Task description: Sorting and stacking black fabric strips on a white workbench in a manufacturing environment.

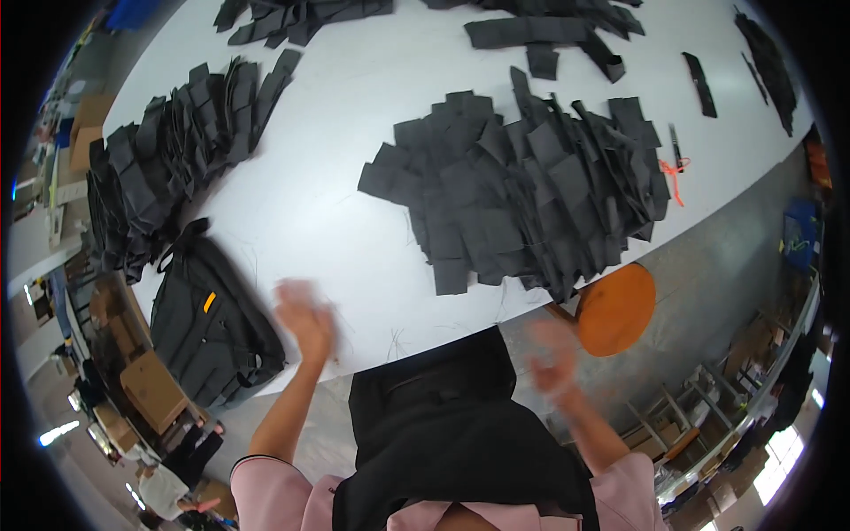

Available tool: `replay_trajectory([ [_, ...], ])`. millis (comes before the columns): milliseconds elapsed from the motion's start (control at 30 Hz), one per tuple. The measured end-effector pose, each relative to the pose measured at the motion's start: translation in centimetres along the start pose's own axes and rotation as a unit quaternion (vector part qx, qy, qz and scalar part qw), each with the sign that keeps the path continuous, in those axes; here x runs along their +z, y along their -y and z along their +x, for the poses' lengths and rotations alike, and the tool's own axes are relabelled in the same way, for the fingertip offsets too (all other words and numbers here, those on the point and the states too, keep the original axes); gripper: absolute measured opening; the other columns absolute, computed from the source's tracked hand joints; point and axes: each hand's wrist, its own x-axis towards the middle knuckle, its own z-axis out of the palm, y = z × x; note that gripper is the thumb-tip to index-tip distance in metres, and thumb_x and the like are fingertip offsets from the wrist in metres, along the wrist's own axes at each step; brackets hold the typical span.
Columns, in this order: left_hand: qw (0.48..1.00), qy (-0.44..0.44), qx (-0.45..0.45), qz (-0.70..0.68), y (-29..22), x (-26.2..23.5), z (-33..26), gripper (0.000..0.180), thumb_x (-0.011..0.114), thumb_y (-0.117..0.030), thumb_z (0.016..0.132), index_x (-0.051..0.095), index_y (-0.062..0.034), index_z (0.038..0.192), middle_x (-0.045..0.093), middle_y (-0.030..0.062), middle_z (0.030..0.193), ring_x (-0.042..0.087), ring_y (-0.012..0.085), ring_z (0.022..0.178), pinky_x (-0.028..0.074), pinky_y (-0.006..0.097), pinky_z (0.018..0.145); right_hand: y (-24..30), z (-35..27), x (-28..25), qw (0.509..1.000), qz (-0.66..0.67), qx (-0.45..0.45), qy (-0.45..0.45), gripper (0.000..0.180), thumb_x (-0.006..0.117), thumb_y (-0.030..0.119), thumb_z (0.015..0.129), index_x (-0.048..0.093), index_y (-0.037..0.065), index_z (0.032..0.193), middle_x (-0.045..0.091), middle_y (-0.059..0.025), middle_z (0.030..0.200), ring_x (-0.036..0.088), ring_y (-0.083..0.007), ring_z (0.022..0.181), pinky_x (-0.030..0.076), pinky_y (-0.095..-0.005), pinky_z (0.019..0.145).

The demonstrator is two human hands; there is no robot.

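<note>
My left hand (305, 320) hovers at the table's near edge, blurred, fingers apart and holding nothing. Close beside it on the left lies a black backpack (212, 323) with a small orange tag and a top loop. My right hand (554, 361) is off the table's front edge, also smeared by motion; its fingers look spread, with nothing seen in them. Beyond it, a large heap of black fabric strips (522, 186) covers the table's middle right. A second pile of black strips (168, 155) lies behind the backpack.
The white table (301, 203) carries more black strips (549, 34) at its far side and loose threads near me. A slim dark tool (676, 146) with orange cord lies right of the heap. An orange round stool (617, 310) stands at the front edge. Another person (168, 487) is at lower left.
</note>
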Motion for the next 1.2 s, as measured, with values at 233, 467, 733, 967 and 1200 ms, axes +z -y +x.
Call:
replay_trajectory([
  [233, 0.964, 0.013, 0.141, -0.227, -4.5, -2.2, -7.1, 0.023, 0.057, -0.015, 0.084, 0.061, -0.0118, 0.107, 0.059, 0.0125, 0.11, 0.053, 0.0274, 0.107, 0.039, 0.042, 0.095, 3.0, 10.8, 1.6, 0.988, -0.085, -0.07, -0.107, 0.029, 0.063, 0.004, 0.074, 0.059, 0.003, 0.103, 0.059, -0.01, 0.1, 0.057, -0.0273, 0.091, 0.045, -0.0359, 0.078],
  [467, 0.942, -0.154, 0.019, -0.298, -6.0, -9.3, 4.8, 0.019, 0.051, -0.004, 0.086, 0.06, -0.0082, 0.102, 0.067, 0.0073, 0.08, 0.061, 0.0252, 0.074, 0.048, 0.035, 0.067, -1.9, 15.4, -2.9, 0.935, -0.282, 0.112, -0.181, 0.044, 0.065, 0.009, 0.074, 0.051, 0.004, 0.116, 0.049, -0.0109, 0.106, 0.046, -0.0295, 0.1, 0.037, -0.0394, 0.084],
  [733, 0.822, -0.127, 0.066, -0.551, -13.7, -11.0, 8.9, 0.019, 0.048, -0.004, 0.091, 0.057, 0.0003, 0.107, 0.066, 0.0107, 0.088, 0.063, 0.016, 0.08, 0.048, 0.026, 0.074, -2.8, 16.5, -5.3, 0.962, -0.16, 0.179, -0.13, 0.036, 0.065, 0.013, 0.075, 0.055, 0.005, 0.108, 0.051, -0.0103, 0.102, 0.048, -0.0308, 0.099, 0.042, -0.038, 0.082],
  [967, 0.812, -0.09, 0.025, -0.576, -13.4, -11.5, 9.4, 0.02, 0.048, -0.006, 0.092, 0.055, 0.0025, 0.107, 0.065, 0.0109, 0.088, 0.063, 0.0151, 0.081, 0.048, 0.026, 0.073, -6.9, 19.2, -7.4, 0.919, -0.325, 0.169, -0.145, 0.046, 0.065, 0.016, 0.071, 0.054, 0.004, 0.113, 0.053, -0.0134, 0.114, 0.049, -0.0309, 0.105, 0.041, -0.0385, 0.09],
  [1200, 0.794, -0.104, -0.015, -0.599, -11.5, -10.9, 8.7, 0.021, 0.047, -0.01, 0.093, 0.055, 0.001, 0.109, 0.065, 0.0107, 0.088, 0.062, 0.0151, 0.082, 0.047, 0.027, 0.076, -5.3, 19.6, -12.5, 0.936, -0.188, 0.284, -0.091, 0.028, 0.049, 0.016, 0.081, 0.057, 0.002, 0.104, 0.062, -0.0183, 0.09, 0.059, -0.0371, 0.085, 0.047, -0.0462, 0.075],
])
